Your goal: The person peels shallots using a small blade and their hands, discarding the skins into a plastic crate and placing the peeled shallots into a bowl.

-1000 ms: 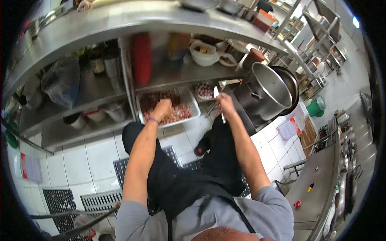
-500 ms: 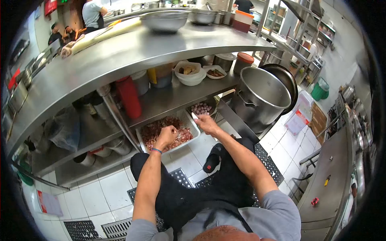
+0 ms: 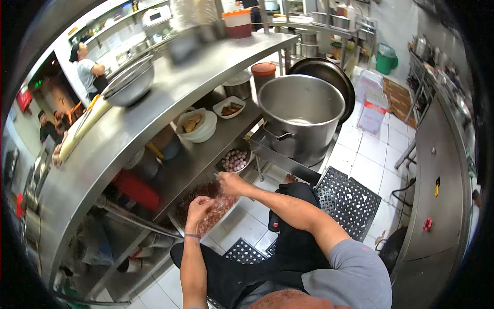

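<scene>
- As we look down in the head view, our left hand (image 3: 199,208) hangs over the white tub (image 3: 226,216), its fingertips drawn together; we cannot tell whether they pinch anything.
- Our right hand (image 3: 230,184) is curled just beside it, nearer the metal bowl (image 3: 249,164); blur hides what, if anything, it is clamped on.
- Reddish pieces (image 3: 211,219) lie in the tub beneath both hands, which we judge are held so close above it that any bits drop inside.
- Small purplish bulbs (image 3: 235,160) fill the metal bowl just beyond our right hand, probably set there for easy reach.
- Well apart to our right stands a large pot (image 3: 309,135), mouth upward; a dark pan (image 3: 343,82) is tilted behind it, likely to save room.
</scene>
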### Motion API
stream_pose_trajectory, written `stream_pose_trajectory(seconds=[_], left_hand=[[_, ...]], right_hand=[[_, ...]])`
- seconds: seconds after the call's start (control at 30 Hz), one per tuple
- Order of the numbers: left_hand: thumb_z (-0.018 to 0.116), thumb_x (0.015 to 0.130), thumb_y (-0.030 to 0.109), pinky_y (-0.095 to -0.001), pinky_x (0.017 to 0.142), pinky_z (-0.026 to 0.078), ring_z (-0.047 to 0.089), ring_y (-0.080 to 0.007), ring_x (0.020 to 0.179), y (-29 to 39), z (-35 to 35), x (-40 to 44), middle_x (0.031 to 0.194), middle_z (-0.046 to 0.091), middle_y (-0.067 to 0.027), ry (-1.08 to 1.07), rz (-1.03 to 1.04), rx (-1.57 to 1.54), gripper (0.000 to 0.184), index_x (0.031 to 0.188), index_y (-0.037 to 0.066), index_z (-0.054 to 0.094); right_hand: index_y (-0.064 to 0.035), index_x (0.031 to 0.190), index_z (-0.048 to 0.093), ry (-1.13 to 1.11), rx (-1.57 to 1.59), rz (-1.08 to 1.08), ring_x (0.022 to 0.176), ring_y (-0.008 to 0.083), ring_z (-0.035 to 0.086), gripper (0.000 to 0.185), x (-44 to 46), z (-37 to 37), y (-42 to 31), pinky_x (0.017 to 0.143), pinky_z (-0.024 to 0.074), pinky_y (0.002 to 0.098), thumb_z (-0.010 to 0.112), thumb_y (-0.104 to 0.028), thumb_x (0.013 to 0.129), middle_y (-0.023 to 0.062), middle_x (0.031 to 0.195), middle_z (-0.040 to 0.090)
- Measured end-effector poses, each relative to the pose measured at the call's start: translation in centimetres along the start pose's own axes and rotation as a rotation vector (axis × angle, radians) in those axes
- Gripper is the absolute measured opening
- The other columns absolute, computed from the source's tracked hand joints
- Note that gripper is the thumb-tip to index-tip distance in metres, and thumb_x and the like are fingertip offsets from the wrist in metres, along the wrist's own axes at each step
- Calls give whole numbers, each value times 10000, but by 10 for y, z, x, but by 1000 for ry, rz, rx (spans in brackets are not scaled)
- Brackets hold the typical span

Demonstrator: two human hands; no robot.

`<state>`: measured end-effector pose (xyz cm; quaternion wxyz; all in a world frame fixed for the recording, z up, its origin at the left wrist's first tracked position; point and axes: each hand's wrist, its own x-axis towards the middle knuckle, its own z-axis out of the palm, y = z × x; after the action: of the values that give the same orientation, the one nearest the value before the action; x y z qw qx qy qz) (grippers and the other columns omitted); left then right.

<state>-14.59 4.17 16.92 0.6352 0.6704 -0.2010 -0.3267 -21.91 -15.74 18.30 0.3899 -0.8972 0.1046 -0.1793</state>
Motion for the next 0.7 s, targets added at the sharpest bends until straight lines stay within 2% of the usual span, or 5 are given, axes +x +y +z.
stream_pose_trajectory(seconds=[0.17,0.43,0.53,0.63,0.7], left_hand=[[681,851,58,-287,681,549,621,-142,762,11,-11,26,920,628,-50,-42,23,-249,282,1099,39,548],[573,937,97,-298,772,506,573,-145,884,18,2,38,1090,630,-94,-74,18,-522,380,1287,-16,480],[518,962,84,-305,832,508,562,-160,980,15,-1,35,1251,564,-145,-119,23,-611,404,1337,-36,427],[540,944,32,-300,888,515,592,-173,982,19,-8,38,1208,574,-160,-212,84,-740,382,1312,-20,453],[559,929,19,-290,877,518,599,-167,965,26,-9,34,1198,579,-152,-179,104,-750,372,1291,-20,481]], right_hand=[[9,1101,627,92,106,-98,934,414,640,286,6,-12,-7,803,512,466,552,-72,837,273,951,648],[-49,1160,624,-121,-94,19,1025,396,606,331,45,-14,6,899,473,466,441,-248,970,243,1057,644],[-26,1251,581,-99,343,88,970,261,627,357,32,-2,19,858,481,376,474,-227,976,162,1059,674],[41,1255,564,-220,575,337,853,137,580,361,22,-22,-27,785,467,280,501,-171,970,83,981,658],[75,1293,506,-283,699,308,735,97,544,382,23,-22,-29,643,464,253,503,-133,972,44,846,605]])
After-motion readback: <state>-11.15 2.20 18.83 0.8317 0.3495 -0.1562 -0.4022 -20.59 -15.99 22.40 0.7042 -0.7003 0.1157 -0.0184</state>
